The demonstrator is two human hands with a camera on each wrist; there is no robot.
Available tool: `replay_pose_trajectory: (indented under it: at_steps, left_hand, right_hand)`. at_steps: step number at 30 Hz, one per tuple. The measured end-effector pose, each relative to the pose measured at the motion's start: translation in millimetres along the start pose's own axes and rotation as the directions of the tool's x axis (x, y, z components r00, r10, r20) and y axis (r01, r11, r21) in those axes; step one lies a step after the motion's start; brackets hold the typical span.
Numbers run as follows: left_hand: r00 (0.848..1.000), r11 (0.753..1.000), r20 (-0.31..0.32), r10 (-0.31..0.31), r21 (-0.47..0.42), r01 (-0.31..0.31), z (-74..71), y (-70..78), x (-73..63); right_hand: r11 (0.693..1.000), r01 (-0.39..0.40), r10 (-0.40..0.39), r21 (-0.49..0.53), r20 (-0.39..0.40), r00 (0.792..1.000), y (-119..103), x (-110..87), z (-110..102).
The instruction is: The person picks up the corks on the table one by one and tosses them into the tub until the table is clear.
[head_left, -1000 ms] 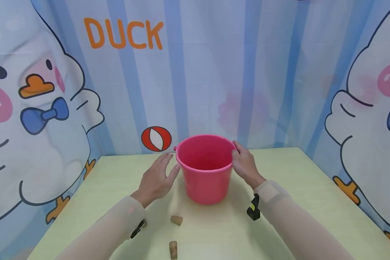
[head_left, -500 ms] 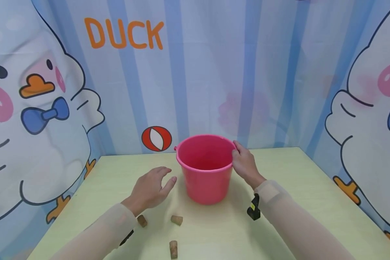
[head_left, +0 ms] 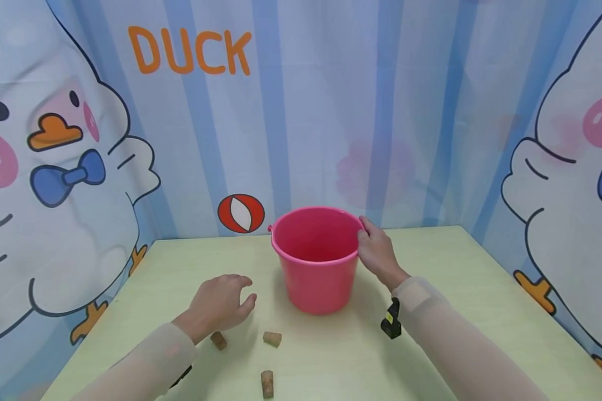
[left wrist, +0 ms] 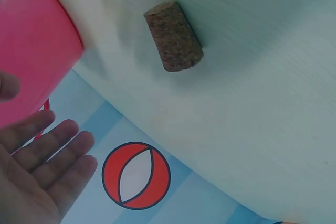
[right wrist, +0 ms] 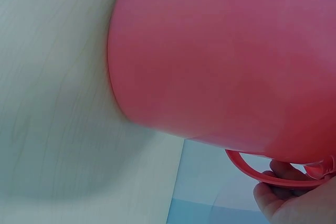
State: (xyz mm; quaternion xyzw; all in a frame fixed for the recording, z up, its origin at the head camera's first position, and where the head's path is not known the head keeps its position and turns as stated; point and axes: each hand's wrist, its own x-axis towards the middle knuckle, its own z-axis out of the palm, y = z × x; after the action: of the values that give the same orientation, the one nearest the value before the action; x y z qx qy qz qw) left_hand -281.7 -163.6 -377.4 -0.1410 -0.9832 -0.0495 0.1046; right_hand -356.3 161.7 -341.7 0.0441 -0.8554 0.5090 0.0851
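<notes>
A pink bucket (head_left: 318, 287) stands upright on the table. My right hand (head_left: 380, 253) grips its right rim. In the right wrist view, fingers (right wrist: 268, 196) curl by the bucket's handle (right wrist: 247, 170), close to the rim. Left of the bucket, my left hand (head_left: 221, 303) is apart from it, fingers relaxed and holding nothing. One cork (head_left: 218, 340) lies just below that hand, a second cork (head_left: 272, 338) in front of the bucket, and a third cork (head_left: 267, 384) nearer the front. The left wrist view has a brown cork (left wrist: 174, 36) on the tabletop.
The pale table (head_left: 431, 312) reaches back to a blue striped curtain (head_left: 311, 111) printed with ducks, a red ball and the word DUCK. A black wrist device (head_left: 391, 320) hangs under the right sleeve.
My left hand has drawn away from the bucket's left rim, moving left and nearer, and the leftmost cork now shows. The right hand and the bucket stay in place.
</notes>
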Motion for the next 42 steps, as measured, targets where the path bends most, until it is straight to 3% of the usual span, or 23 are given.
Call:
replay_pose_trajectory:
  at_steps: [5, 9, 15, 24, 27, 36, 42]
  left_hand:
    - [1.0, 0.999, 0.019, 0.012, 0.042, -0.013, -0.1, -5.5, -5.4]
    - [0.995, 0.998, 0.098, -0.017, 0.068, 0.011, -1.4, -8.9, -10.6]
    - [0.965, 0.995, 0.25, -0.079, 0.084, 0.06, -5.1, -15.3, -16.7]
    - [0.926, 0.992, 0.365, -0.096, 0.114, 0.058, -5.0, -23.0, -24.0]
    - [0.922, 0.991, 0.375, -0.094, 0.121, 0.052, -2.9, -25.0, -25.9]
    - [0.938, 0.992, 0.337, -0.079, 0.117, 0.041, 0.6, -27.0, -31.2]
    - [0.939, 0.995, 0.337, -0.068, 0.088, 0.04, 3.9, -27.6, -34.8]
  right_hand:
    - [1.0, -0.006, 0.006, 0.0, 0.002, 1.0, -1.6, -0.6, -0.5]
    - [1.0, -0.006, 0.006, 0.003, 0.004, 1.0, -2.3, -0.6, -0.4]
    - [1.0, -0.011, 0.011, -0.003, 0.007, 1.0, -2.3, -0.9, 0.0]
    - [1.0, -0.008, 0.008, -0.005, 0.01, 1.0, -0.9, 0.4, -0.4]
    - [1.0, -0.007, 0.007, -0.005, 0.008, 1.0, -1.3, 0.4, -0.6]
    - [1.0, -0.01, 0.01, -0.003, 0.013, 1.0, -1.2, 0.4, -0.4]
    - [1.0, -0.007, 0.007, 0.002, 0.018, 1.0, -0.4, 0.3, -0.3]
